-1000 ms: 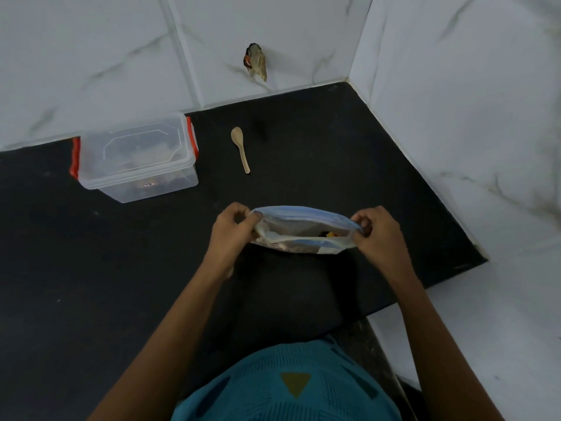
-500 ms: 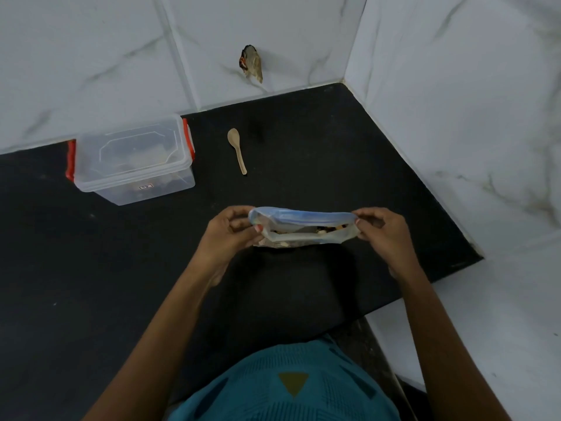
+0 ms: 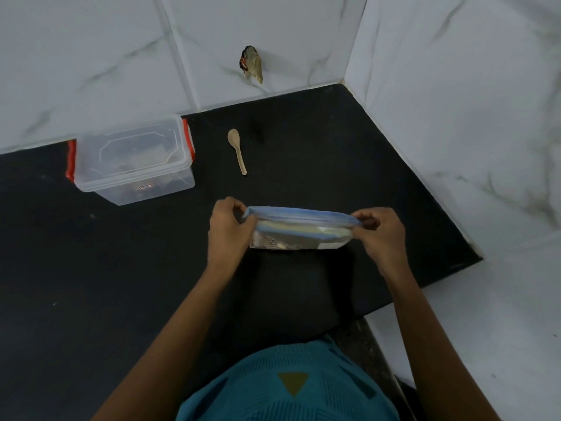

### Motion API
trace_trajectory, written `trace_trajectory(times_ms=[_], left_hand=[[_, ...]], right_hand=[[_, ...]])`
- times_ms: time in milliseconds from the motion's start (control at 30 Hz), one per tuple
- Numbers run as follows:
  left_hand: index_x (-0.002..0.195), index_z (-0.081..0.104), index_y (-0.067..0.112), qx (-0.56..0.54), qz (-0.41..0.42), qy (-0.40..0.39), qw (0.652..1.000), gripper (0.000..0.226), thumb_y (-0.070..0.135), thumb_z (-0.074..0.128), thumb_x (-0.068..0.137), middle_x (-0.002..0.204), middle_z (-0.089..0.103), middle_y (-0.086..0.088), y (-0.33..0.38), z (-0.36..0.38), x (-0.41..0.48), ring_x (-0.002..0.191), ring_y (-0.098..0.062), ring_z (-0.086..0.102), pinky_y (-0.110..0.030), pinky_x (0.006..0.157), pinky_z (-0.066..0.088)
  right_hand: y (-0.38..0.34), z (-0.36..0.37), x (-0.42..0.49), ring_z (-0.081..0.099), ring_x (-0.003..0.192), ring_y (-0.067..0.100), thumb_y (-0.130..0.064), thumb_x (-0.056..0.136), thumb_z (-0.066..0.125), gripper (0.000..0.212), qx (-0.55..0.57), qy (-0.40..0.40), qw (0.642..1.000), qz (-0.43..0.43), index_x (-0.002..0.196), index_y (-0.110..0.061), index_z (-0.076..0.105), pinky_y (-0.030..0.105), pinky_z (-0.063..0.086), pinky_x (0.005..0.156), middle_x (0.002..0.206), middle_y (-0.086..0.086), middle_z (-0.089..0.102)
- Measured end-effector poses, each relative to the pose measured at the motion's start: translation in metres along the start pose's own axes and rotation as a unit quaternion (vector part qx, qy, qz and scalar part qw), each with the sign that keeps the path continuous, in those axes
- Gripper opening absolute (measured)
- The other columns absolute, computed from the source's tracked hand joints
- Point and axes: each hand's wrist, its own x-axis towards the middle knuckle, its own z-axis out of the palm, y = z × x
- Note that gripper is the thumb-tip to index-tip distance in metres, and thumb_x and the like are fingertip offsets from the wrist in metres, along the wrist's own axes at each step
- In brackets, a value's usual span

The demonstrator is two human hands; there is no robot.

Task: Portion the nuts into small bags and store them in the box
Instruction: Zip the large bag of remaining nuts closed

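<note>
My left grip (image 3: 228,230) and right grip (image 3: 381,235) each pinch 1 top corner of the bag (image 3: 299,230), nearer me than the box (image 3: 130,161); the spoon (image 3: 237,153) lies on the table (image 3: 91,284) beside the box.

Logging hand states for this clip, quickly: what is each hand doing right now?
Left hand: pinches the left end of the zip bag at its top.
Right hand: pinches the right end.
</note>
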Motion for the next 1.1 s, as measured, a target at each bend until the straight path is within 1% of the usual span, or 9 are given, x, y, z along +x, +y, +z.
trace_trajectory(times_ms=[67,200,367,500,567,700,800,967,1100], left_hand=[[0.103,0.051,0.014,0.033,0.009,-0.004,0.999,0.015,0.011,0.055,0.089,0.105,0.051,0.0,0.002,-0.002,0.001,0.09,-0.011,0.056,-0.015,0.062,0.045],[0.115,0.053,0.009,0.084,-0.004,-0.073,0.994,0.023,0.014,0.051,0.092,0.106,0.054,-0.004,0.007,-0.005,0.003,0.092,-0.014,0.058,-0.016,0.06,0.046],[0.114,0.057,0.009,0.102,-0.038,-0.151,0.983,0.023,0.013,0.049,0.093,0.089,0.054,0.004,0.013,-0.014,0.01,0.075,-0.006,0.052,-0.016,0.059,0.039],[0.112,0.053,0.015,0.051,-0.076,-0.198,0.976,0.02,0.014,0.049,0.093,0.089,0.052,0.006,0.018,-0.019,0.01,0.08,-0.006,0.052,-0.017,0.06,0.038],[0.107,0.05,0.018,0.069,-0.059,-0.183,0.979,0.016,0.016,0.051,0.092,0.093,0.051,0.005,0.018,-0.018,0.007,0.08,-0.007,0.053,-0.017,0.06,0.041],[0.099,0.051,0.017,0.121,0.009,-0.102,0.987,0.011,0.013,0.055,0.089,0.106,0.045,-0.001,0.016,-0.012,-0.001,0.083,-0.007,0.05,-0.014,0.055,0.04],[0.106,0.055,0.012,0.118,0.011,-0.079,0.99,0.017,0.013,0.056,0.089,0.11,0.045,-0.004,0.015,-0.011,-0.003,0.085,-0.009,0.05,-0.015,0.052,0.04],[0.105,0.055,0.014,0.092,-0.004,-0.094,0.991,0.014,0.014,0.053,0.091,0.108,0.053,-0.004,0.012,-0.013,-0.001,0.074,-0.005,0.053,-0.012,0.051,0.042],[0.104,0.054,0.014,0.069,-0.022,-0.113,0.991,0.012,0.016,0.05,0.093,0.092,0.052,0.005,0.012,-0.012,-0.002,0.07,-0.003,0.055,-0.006,0.048,0.044]], right_hand=[[-0.006,0.0,0.001,0.054,0.079,0.006,0.001,0.08,0.063,0.021,-0.021,0.019,0.999,-0.015,0.081,-0.02,0.058,0.013,0.044,0.059,0.108,0.001,0.049],[-0.015,-0.001,-0.001,0.049,0.074,0.001,-0.004,0.085,0.058,0.013,-0.061,0.03,0.997,-0.047,0.088,-0.017,0.056,0.01,0.04,0.057,0.105,-0.002,0.044],[-0.015,-0.011,0.0,0.049,0.072,-0.001,-0.005,0.082,0.062,0.016,-0.111,-0.004,0.993,-0.05,0.096,-0.014,0.062,0.007,0.036,0.054,0.098,-0.002,0.052],[-0.02,-0.019,0.001,0.05,0.071,0.001,-0.005,0.084,0.061,0.016,-0.112,-0.026,0.993,-0.018,0.087,-0.02,0.055,0.013,0.038,0.056,0.092,-0.003,0.055],[-0.022,-0.02,-0.002,0.051,0.073,0.003,-0.007,0.084,0.061,0.015,-0.15,-0.033,0.987,-0.038,0.088,-0.02,0.055,0.014,0.041,0.061,0.095,-0.003,0.053],[-0.021,-0.017,-0.009,0.05,0.085,0.007,-0.013,0.086,0.062,0.014,-0.281,0.012,0.951,-0.129,0.099,-0.013,0.062,0.022,0.041,0.073,0.107,0.001,0.054],[-0.021,-0.018,-0.011,0.052,0.079,0.007,-0.011,0.086,0.062,0.01,-0.262,0.025,0.954,-0.141,0.095,-0.008,0.064,0.021,0.042,0.07,0.1,0.005,0.06],[-0.015,-0.02,-0.01,0.058,0.074,0.01,-0.011,0.084,0.063,0.007,-0.207,-0.009,0.971,-0.12,0.089,-0.011,0.058,0.025,0.05,0.07,0.08,-0.006,0.055],[-0.016,-0.022,-0.007,0.055,0.07,0.008,-0.009,0.088,0.055,0.014,-0.139,-0.047,0.986,-0.079,0.084,-0.018,0.045,0.021,0.048,0.065,0.078,-0.005,0.051]])
